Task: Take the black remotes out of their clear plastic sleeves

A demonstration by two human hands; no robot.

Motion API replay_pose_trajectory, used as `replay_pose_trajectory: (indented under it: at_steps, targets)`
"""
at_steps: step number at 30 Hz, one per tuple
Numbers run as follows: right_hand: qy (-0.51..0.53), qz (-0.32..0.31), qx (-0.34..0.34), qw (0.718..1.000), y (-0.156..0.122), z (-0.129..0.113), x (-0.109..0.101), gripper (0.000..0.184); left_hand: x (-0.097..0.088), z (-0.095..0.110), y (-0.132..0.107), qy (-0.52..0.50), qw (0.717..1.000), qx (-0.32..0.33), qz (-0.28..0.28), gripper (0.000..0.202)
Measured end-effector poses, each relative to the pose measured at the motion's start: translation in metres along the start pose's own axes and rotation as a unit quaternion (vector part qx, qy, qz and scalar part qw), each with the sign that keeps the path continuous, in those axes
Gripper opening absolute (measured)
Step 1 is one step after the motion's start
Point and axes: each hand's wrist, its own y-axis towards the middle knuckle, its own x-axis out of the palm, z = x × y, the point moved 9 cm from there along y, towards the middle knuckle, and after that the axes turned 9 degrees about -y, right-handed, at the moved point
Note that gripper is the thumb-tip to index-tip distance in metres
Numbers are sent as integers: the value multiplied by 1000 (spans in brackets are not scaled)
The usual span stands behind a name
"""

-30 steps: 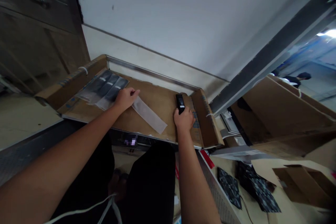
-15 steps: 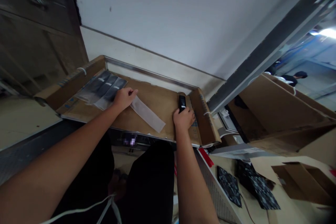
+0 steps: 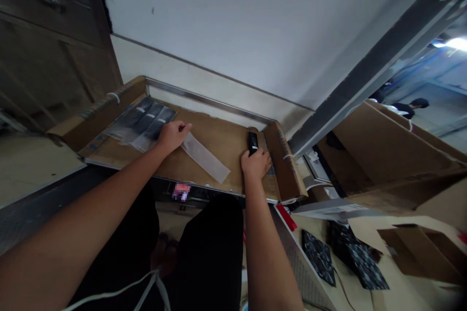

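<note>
two hands sit on a cardboard tray (image 3: 215,142): the left hand (image 3: 174,136) lies curled at the end of a pale mesh strip (image 3: 206,158), the right hand (image 3: 256,164) gripping a black handheld device (image 3: 253,143) beside the tray's flap (image 3: 282,160).

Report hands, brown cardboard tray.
Left hand on pale translucent strip end, beside dark printed sheets. Right hand gripping small black handheld device. Raised brown cardboard flap beside it.

Cardboard flap (image 3: 284,165) just beside right hand (image 3: 256,164)
</note>
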Motion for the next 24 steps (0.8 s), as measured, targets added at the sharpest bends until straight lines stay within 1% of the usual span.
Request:
replay_pose_trajectory:
  at_steps: [5,11,15,20,24]
  targets:
    - [-3,6,-1,1000,0,0,-1,33,1,-1,1,-8,1000,9,4,42]
    - [10,5,3,1000,0,0,-5,36,2,-3,1,-1,1000,-7,-3,41]
    - [24,6,7,1000,0,2,-8,36,1,-3,1,-4,1000,-5,0,41]
    - [74,13,33,997,4,10,-7,35,2,-4,1,-2,1000,6,2,41]
    - [83,16,44,995,7,14,-5,34,2,-5,1,0,1000,3,2,41]
